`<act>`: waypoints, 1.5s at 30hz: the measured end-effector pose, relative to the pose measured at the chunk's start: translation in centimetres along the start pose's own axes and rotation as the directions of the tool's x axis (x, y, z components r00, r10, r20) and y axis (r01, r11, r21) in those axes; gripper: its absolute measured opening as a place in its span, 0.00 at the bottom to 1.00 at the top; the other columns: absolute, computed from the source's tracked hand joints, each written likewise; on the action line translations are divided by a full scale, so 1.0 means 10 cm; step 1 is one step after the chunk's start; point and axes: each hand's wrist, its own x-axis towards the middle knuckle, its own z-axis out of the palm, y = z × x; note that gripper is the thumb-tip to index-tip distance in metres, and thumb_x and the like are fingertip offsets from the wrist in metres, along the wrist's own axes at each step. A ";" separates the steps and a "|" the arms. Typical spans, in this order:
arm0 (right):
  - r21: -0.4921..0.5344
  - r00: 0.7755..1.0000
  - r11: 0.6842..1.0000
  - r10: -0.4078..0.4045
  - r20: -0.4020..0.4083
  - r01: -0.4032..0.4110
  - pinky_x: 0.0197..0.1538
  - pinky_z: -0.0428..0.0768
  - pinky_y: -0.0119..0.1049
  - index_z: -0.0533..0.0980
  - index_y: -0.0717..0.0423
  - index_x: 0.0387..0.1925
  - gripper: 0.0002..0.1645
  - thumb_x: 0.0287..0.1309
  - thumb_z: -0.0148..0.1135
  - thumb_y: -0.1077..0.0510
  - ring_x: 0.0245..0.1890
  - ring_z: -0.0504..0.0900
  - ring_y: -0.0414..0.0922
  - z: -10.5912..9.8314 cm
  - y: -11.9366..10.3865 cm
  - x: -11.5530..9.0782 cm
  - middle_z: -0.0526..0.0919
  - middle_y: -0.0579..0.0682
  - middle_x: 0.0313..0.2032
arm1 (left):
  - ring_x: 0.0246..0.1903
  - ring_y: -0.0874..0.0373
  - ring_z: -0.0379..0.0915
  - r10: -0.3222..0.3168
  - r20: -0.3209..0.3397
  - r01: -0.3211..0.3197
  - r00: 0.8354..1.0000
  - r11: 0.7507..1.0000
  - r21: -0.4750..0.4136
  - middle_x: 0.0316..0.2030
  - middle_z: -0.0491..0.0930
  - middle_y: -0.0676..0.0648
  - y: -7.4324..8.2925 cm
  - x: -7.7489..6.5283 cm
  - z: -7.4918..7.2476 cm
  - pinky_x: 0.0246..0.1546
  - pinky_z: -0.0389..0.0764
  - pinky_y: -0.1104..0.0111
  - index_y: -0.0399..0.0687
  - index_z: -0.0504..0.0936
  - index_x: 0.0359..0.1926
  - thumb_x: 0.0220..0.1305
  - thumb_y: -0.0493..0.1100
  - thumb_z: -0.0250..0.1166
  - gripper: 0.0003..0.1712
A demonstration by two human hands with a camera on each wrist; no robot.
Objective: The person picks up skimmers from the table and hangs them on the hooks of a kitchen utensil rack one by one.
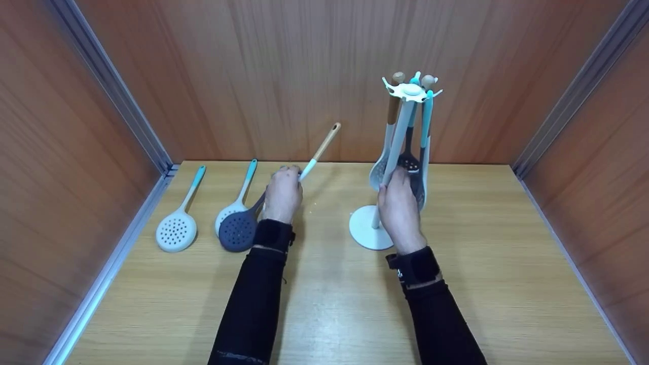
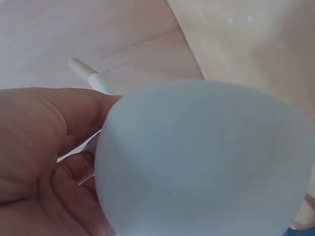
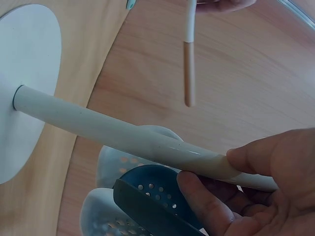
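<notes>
In the head view my left hand (image 1: pixel 284 193) grips a white kitchen utensil with a wood-tipped handle (image 1: pixel 327 141) pointing up and right. Its smooth, rounded pale head (image 2: pixel 202 157) fills much of the left wrist view; the hand hides it in the head view. A dark skimmer (image 1: pixel 237 232) lies beside that hand, its handle partly hidden behind it, overlapping a white skimmer (image 1: pixel 230 209). My right hand (image 1: pixel 400 208) holds the pole (image 3: pixel 113 125) of a white utensil stand, thumb and fingers around it. Several utensils hang from the stand's hooked top (image 1: pixel 411 91), including a dark slotted one (image 1: pixel 408 161).
Another white skimmer with a turquoise handle (image 1: pixel 176 231) lies at the far left. The stand's round base (image 1: pixel 367 228) sits on the wooden table (image 1: pixel 324 294). Wood-grain panels (image 1: pixel 304 76) close off the back and both sides.
</notes>
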 end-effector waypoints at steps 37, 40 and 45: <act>-0.022 1.000 1.000 -0.010 0.009 0.010 0.61 0.79 0.52 0.59 0.65 0.72 0.33 0.72 0.59 0.63 0.63 0.77 0.60 0.01 -0.02 0.00 0.73 0.67 0.63 | 0.46 0.55 0.79 0.088 -0.122 -0.111 0.989 0.972 -0.206 0.48 0.81 0.46 0.31 -0.08 -0.30 0.48 0.83 0.64 0.44 0.79 0.60 0.74 0.34 0.60 0.16; -0.007 1.000 1.000 0.005 0.024 -0.005 0.61 0.79 0.52 0.59 0.64 0.73 0.33 0.73 0.58 0.63 0.64 0.77 0.60 0.01 -0.03 0.00 0.72 0.66 0.64 | 0.46 0.56 0.79 0.107 -0.146 -0.137 0.983 0.967 -0.214 0.48 0.80 0.46 0.34 -0.09 -0.31 0.47 0.83 0.65 0.43 0.79 0.60 0.74 0.33 0.60 0.16; 0.004 0.999 1.000 0.015 0.032 -0.016 0.61 0.79 0.52 0.58 0.63 0.74 0.33 0.73 0.58 0.63 0.64 0.76 0.60 0.00 -0.03 0.00 0.72 0.66 0.64 | 0.47 0.56 0.80 0.143 -0.186 -0.181 0.972 0.961 -0.207 0.48 0.81 0.46 0.38 -0.10 -0.33 0.47 0.83 0.66 0.43 0.79 0.60 0.75 0.33 0.60 0.16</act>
